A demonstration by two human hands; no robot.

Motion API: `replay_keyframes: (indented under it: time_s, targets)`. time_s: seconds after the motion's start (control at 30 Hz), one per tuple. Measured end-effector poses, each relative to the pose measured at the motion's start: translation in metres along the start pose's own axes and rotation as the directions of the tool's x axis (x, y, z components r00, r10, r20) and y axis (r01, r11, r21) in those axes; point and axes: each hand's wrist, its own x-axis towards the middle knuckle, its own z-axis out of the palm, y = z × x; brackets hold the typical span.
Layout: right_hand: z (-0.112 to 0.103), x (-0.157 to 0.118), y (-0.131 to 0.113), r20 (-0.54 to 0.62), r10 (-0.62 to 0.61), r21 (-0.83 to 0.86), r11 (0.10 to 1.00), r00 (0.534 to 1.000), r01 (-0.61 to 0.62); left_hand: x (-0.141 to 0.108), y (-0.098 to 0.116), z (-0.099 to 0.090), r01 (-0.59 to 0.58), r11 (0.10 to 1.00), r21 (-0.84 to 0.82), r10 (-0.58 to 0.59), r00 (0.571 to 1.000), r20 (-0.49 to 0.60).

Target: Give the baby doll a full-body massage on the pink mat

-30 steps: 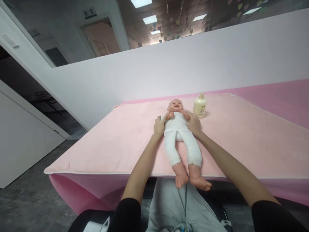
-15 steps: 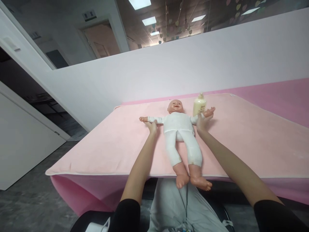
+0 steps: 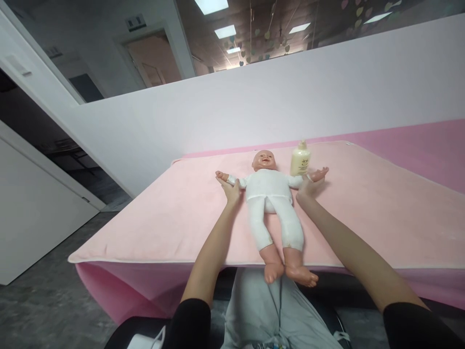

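Note:
A baby doll (image 3: 268, 186) with a white cloth body lies face up on the pink padded table (image 3: 174, 218), its feet sticking out over the front edge. My left hand (image 3: 231, 190) is closed round the doll's arm on the left side, near the wrist. On the other side, my right hand (image 3: 308, 187) holds the doll's other forearm from below. Both doll arms are spread outward. A pale yellow pump bottle (image 3: 300, 160) stands just behind the arm on the right.
A white wall (image 3: 290, 97) rises behind the table, with windows above it. Grey trousers (image 3: 257, 310) show below the front edge. A white object with a cable (image 3: 142, 341) lies at the bottom left.
The doll's left-side arm has shifted inward and slightly up with my left hand. On the right, the doll's hand has moved a little outward and down.

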Motion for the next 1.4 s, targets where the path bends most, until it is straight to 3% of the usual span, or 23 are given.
replay_keyframes:
  time_s: [0.13,0.27,0.4,0.57,0.77,1.0,1.2,1.4]
  targets:
    - [0.003,-0.006,-0.002,0.139,-0.034,-0.027,0.999,0.99,0.038,-0.006,0.009,-0.004,-0.063,0.98,0.19,0.045,0.994,0.097]
    - [0.004,-0.007,0.001,0.3,-0.083,-0.11,0.986,0.95,0.121,-0.011,0.02,-0.006,-0.225,0.916,0.331,0.145,0.957,0.25]
    - [0.002,-0.012,0.002,0.506,-0.244,-0.168,0.913,0.827,0.371,-0.017,0.03,-0.001,-0.405,0.771,0.491,0.226,0.896,0.383]
    - [0.0,-0.017,-0.006,0.714,-0.27,-0.229,0.781,0.646,0.581,-0.021,0.039,0.004,-0.541,0.621,0.567,0.244,0.821,0.516]
    - [0.004,-0.018,-0.009,0.781,-0.28,-0.263,0.662,0.558,0.701,-0.02,0.042,0.005,-0.594,0.56,0.577,0.255,0.786,0.563]
    - [0.005,-0.02,-0.003,0.804,-0.33,-0.254,0.561,0.494,0.788,-0.02,0.04,0.003,-0.669,0.427,0.608,0.262,0.735,0.625]
    - [0.006,-0.017,0.001,0.82,-0.322,-0.272,0.508,0.473,0.817,-0.02,0.039,0.003,-0.69,0.383,0.614,0.287,0.721,0.631]
    - [0.006,-0.014,0.0,0.824,-0.319,-0.277,0.495,0.468,0.824,-0.021,0.036,0.002,-0.682,0.437,0.587,0.316,0.727,0.61]
